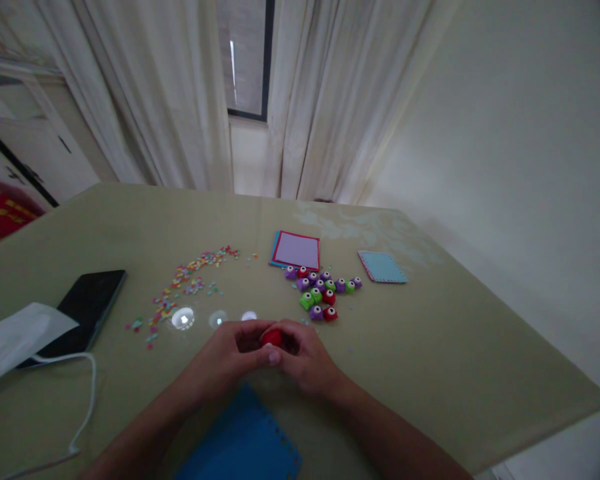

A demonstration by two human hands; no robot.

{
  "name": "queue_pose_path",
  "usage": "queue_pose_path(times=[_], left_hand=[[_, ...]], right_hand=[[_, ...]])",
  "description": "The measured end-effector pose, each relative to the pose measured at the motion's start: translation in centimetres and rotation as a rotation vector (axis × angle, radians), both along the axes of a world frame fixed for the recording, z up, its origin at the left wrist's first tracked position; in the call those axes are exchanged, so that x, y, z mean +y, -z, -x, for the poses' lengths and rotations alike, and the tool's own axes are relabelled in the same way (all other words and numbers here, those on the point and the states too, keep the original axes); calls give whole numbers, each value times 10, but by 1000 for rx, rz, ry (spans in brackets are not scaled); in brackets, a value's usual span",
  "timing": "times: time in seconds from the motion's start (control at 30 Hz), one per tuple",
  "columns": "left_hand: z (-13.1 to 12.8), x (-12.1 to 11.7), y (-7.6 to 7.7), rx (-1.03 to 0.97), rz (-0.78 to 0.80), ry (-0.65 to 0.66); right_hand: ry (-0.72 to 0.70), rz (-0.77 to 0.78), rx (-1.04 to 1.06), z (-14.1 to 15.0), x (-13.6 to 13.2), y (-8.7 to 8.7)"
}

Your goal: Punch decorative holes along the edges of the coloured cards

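Between my left hand (230, 355) and my right hand (307, 360) sits a small red piece (273, 337), partly covered by the fingers of both. My hands are closed together around it, thumbs meeting at its near side. Just beyond my right hand lies a cluster of small one-eyed figures (316, 297) in purple, green and red. A blue sheet with holes punched along its edge (245, 437) lies nearest me, below my wrists.
Small colourful confetti-like bits (180, 283) curve across the left of the table. Square sheets, one stack lilac-topped (297, 251) and one light blue (383, 267), lie farther back. At left, a white face mask (23, 337) overlaps a dark phone (93, 300).
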State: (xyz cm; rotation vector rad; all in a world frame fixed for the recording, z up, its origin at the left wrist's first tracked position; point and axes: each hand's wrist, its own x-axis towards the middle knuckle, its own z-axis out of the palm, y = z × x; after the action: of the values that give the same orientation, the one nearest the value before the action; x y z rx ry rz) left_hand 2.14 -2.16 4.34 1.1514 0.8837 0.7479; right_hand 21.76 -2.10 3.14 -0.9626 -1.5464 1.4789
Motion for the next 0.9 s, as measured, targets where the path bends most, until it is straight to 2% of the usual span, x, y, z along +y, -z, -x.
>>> queue_pose_path(times=[0.1, 0.2, 0.27, 0.37, 0.43, 0.5, 0.7, 0.9], left_hand=[[-2, 5, 5, 2, -40, 2], [4, 8, 3, 45, -118, 12], [14, 7, -3, 225, -224, 37], [31, 1, -14, 632, -395, 156], [38, -4, -18, 780, -445, 293], [38, -6, -17, 860, -469, 360], [32, 0, -3, 872, -514, 315], [33, 8, 5, 791, -565, 249]], right_hand=[[31, -18, -50, 2, 4, 2], [81, -8, -35, 3, 8, 2], [105, 44, 25, 2, 12, 1], [134, 208, 175, -2, 16, 0], [158, 307, 289, -4, 18, 0], [186, 362, 395, -6, 19, 0], [167, 521, 625, -5, 17, -2], [70, 555, 728, -9, 13, -8]])
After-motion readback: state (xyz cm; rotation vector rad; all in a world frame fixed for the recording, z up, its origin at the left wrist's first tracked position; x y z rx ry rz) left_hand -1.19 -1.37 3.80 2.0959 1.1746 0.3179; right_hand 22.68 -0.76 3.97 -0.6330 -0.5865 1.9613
